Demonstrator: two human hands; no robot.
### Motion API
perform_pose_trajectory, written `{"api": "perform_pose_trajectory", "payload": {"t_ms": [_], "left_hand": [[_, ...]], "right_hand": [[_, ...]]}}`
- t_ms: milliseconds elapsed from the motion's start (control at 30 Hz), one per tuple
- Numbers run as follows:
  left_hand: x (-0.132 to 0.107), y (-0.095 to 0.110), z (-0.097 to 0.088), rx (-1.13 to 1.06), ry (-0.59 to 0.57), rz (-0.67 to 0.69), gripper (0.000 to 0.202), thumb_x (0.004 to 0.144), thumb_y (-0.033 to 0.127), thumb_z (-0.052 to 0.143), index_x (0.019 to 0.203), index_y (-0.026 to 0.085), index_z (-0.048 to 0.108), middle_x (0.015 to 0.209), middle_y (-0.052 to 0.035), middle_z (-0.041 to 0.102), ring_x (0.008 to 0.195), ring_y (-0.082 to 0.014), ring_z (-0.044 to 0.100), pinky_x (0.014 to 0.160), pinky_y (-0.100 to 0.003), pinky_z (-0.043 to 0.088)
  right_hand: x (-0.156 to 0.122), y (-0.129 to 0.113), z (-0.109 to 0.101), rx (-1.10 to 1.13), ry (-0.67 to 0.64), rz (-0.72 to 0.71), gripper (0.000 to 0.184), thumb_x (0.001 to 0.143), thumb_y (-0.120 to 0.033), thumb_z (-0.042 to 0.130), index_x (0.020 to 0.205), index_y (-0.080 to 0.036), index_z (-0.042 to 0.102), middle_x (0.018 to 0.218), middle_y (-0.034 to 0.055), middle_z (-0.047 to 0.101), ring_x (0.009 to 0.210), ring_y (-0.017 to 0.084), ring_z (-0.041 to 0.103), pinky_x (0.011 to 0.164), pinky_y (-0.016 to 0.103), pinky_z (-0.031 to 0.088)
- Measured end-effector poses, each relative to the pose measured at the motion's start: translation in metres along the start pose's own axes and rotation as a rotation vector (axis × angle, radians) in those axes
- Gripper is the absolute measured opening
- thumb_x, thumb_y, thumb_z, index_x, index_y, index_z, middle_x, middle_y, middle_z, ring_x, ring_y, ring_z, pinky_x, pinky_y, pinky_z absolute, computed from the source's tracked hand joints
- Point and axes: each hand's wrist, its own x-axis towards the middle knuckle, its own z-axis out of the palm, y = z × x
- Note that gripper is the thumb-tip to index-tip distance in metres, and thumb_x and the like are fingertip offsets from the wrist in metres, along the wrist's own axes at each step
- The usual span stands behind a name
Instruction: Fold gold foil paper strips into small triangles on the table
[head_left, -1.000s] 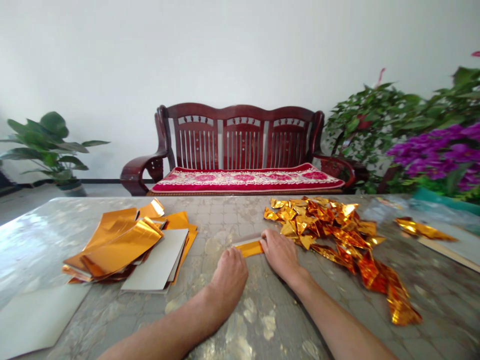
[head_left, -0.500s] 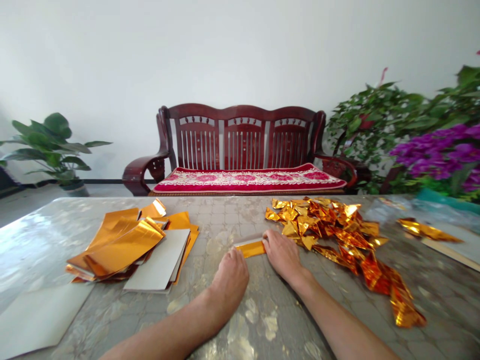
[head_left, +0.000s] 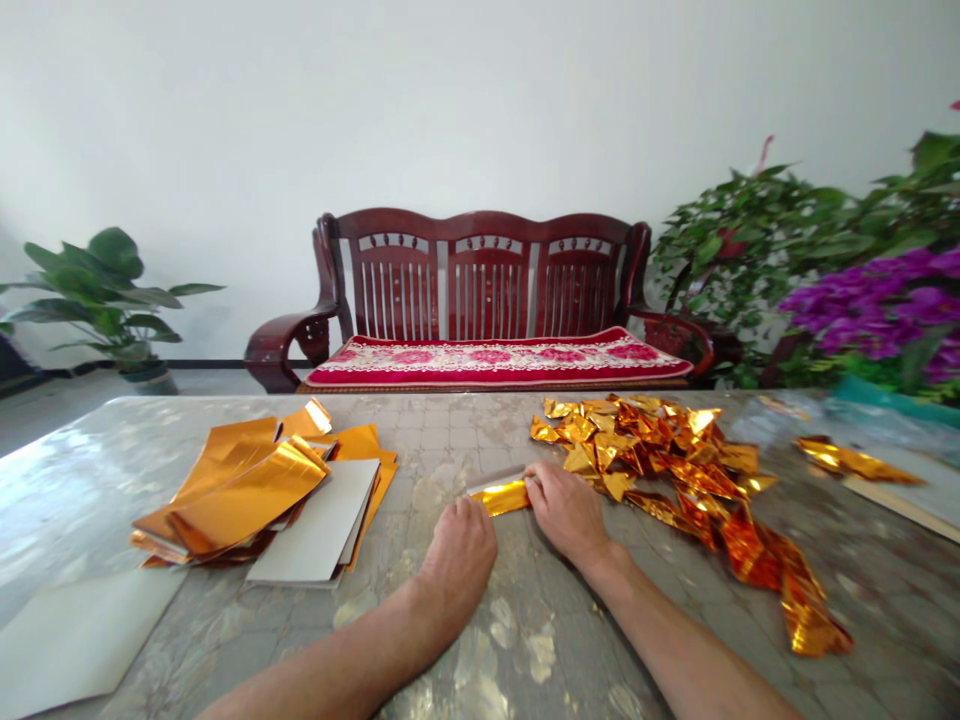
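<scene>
Between my two hands is a narrow folded strip of gold foil paper (head_left: 501, 497), held just at the tabletop. My left hand (head_left: 463, 543) has its fingers curled on the strip's left end. The fingers of my right hand (head_left: 564, 508) pinch its right end; both hands hide the ends themselves. Close beyond my right hand lies a heap of folded gold foil pieces (head_left: 660, 445), some trailing toward me. Off to the left of my left hand is a loose stack of flat gold foil sheets (head_left: 247, 480), with a pale backing side (head_left: 319, 525) showing.
The table (head_left: 517, 640) has a patterned, glossy cover. A pale sheet (head_left: 82, 630) lies at the near left. At the right are clear plastic wrapping (head_left: 780, 415) and a separate gold piece (head_left: 855, 462). A wooden bench (head_left: 487, 290) and potted plants (head_left: 112, 290) stand beyond.
The strip's grey-white upper band has given way to shiny gold as it turns between my fingers. Both hands have hardly moved.
</scene>
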Motion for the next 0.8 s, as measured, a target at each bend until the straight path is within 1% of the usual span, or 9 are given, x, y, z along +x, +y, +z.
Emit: {"api": "perform_pose_trajectory", "payload": {"t_ms": [133, 233, 367, 567, 733, 800], "left_hand": [[0.0019, -0.0026, -0.0019, -0.031, -0.011, 0.0, 0.018, 0.087, 0.009, 0.055, 0.1, 0.006, 0.067, 0.09, -0.0147, 0.065, 0.085, -0.0254, 0.06, 0.069, -0.035, 0.046], [0.0015, -0.0028, -0.0038, -0.033, -0.014, -0.006, 0.017, 0.088, 0.009, 0.055, 0.099, 0.007, 0.067, 0.09, -0.0141, 0.065, 0.085, -0.025, 0.06, 0.07, -0.034, 0.045], [-0.0016, 0.0003, -0.0048, 0.018, 0.007, 0.0, 0.015, 0.087, 0.01, 0.056, 0.097, 0.008, 0.067, 0.088, -0.0133, 0.065, 0.083, -0.0242, 0.06, 0.069, -0.033, 0.044], [-0.0039, 0.0035, 0.0008, 0.064, 0.067, 0.018, 0.013, 0.086, 0.011, 0.057, 0.093, 0.007, 0.067, 0.085, -0.0127, 0.064, 0.079, -0.0241, 0.058, 0.067, -0.033, 0.043], [-0.0027, 0.0027, 0.0034, 0.061, 0.08, 0.008, 0.012, 0.085, 0.011, 0.058, 0.093, 0.008, 0.066, 0.084, -0.0122, 0.063, 0.078, -0.0233, 0.058, 0.066, -0.032, 0.042], [-0.0026, 0.0024, 0.0035, 0.049, 0.083, 0.009, 0.012, 0.085, 0.011, 0.058, 0.093, 0.008, 0.066, 0.084, -0.0122, 0.063, 0.078, -0.0236, 0.058, 0.065, -0.033, 0.042]], "right_hand": [[-0.0006, -0.002, -0.001, -0.018, -0.034, -0.048, 0.011, 0.092, -0.025, 0.051, 0.092, -0.023, 0.062, 0.09, 0.0019, 0.07, 0.085, 0.018, 0.062, 0.074, 0.028, 0.034], [0.0002, -0.0017, 0.0005, -0.054, -0.063, -0.053, 0.01, 0.091, -0.024, 0.052, 0.089, -0.023, 0.061, 0.091, 0.0023, 0.07, 0.086, 0.019, 0.061, 0.075, 0.029, 0.034], [0.0013, -0.0015, 0.0014, -0.083, -0.085, -0.022, 0.012, 0.093, -0.024, 0.049, 0.093, -0.023, 0.061, 0.093, 0.003, 0.07, 0.089, 0.02, 0.062, 0.076, 0.03, 0.035], [0.002, -0.0028, 0.0005, -0.097, -0.11, 0.006, 0.013, 0.094, -0.026, 0.049, 0.095, -0.024, 0.062, 0.096, 0.0025, 0.07, 0.091, 0.02, 0.062, 0.077, 0.03, 0.036], [0.002, -0.0007, -0.0005, -0.065, -0.103, -0.018, 0.014, 0.094, -0.024, 0.049, 0.094, -0.023, 0.063, 0.094, 0.0026, 0.069, 0.091, 0.02, 0.061, 0.078, 0.03, 0.036], [0.0014, 0.0001, -0.0015, -0.025, -0.107, -0.061, 0.015, 0.095, -0.024, 0.049, 0.097, -0.023, 0.064, 0.096, 0.0027, 0.069, 0.092, 0.019, 0.061, 0.08, 0.029, 0.037]]}}
